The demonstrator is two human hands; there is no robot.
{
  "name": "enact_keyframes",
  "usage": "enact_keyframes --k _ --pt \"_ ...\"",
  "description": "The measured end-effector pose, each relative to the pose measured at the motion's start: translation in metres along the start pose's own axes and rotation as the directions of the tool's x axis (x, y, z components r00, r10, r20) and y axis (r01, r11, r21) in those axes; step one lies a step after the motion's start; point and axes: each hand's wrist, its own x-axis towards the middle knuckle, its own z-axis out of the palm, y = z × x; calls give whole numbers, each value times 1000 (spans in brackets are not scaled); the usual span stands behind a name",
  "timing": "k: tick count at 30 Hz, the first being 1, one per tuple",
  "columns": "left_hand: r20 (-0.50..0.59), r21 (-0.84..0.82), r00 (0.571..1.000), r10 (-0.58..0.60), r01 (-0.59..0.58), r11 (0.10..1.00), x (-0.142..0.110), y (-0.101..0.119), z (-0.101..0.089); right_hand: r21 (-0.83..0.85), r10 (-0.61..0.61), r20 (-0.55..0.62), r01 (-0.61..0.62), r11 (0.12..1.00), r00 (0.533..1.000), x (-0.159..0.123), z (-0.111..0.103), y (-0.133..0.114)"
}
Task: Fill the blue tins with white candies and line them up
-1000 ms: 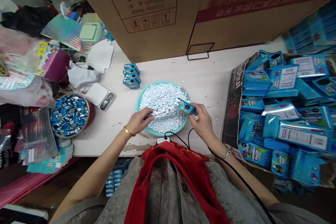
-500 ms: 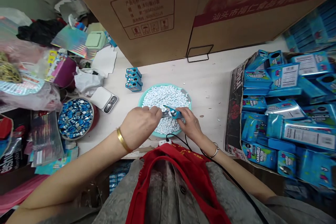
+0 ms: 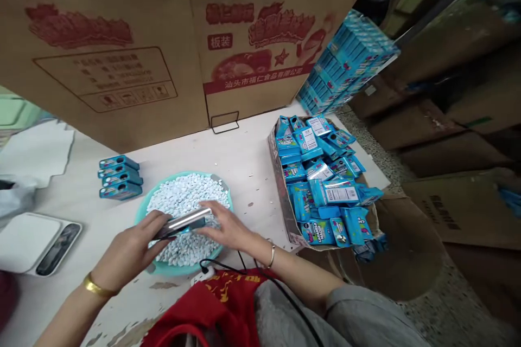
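Note:
Both my hands meet over a teal bowl [image 3: 143, 211] heaped with small white candies [image 3: 185, 200]. My left hand [image 3: 128, 252] is closed round the near end of a small shiny tin [image 3: 182, 223], held level above the candies. My right hand [image 3: 226, 227] rests on the tin's other end with its fingers laid along it. A gold bangle sits on my left wrist and a thin bracelet on my right.
A short stack of blue tins [image 3: 119, 177] lies left of the bowl. A white scale [image 3: 36, 242] sits at the left edge. A cardboard tray heaped with blue packs [image 3: 321, 184] stands at right. Big cartons [image 3: 163, 49] wall off the back. A black cable [image 3: 222, 267] runs by the bowl.
My view has swung right and up, showing the floor and more cartons. The tin has gone from my right hand's grip to lie level between both hands, its shiny side up.

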Motion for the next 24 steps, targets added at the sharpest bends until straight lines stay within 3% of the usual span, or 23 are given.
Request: enact_keyframes --k 2,4,7,10,14,17,20,24 --pt "-83 5 994 -73 74 997 -2 -16 -13 -127 33 -199 -59 990 979 3 -44 16" --pt "-181 45 969 -168 179 983 -5 -39 -28 -302 64 -435 -212 929 898 2 -98 39" --pt "-274 128 901 -336 381 916 -13 -82 -39 -522 138 -618 -535 664 774 -10 -175 73" --pt "-249 151 834 -493 536 831 -25 -124 -36 -549 304 -682 -740 388 665 -25 -215 97" --pt "-175 77 809 -560 579 812 -33 -159 -17 -595 511 -631 -787 164 584 -24 -215 114" --pt "-166 49 799 -579 593 804 -30 -172 1 -522 520 -701 -848 92 488 -12 -201 120" --pt "-201 14 793 -575 589 808 -24 -186 19 -434 482 -768 -896 92 422 0 -192 122" --pt "-245 18 805 -541 562 827 -17 -194 33 -367 480 -780 -915 169 402 4 -192 111"
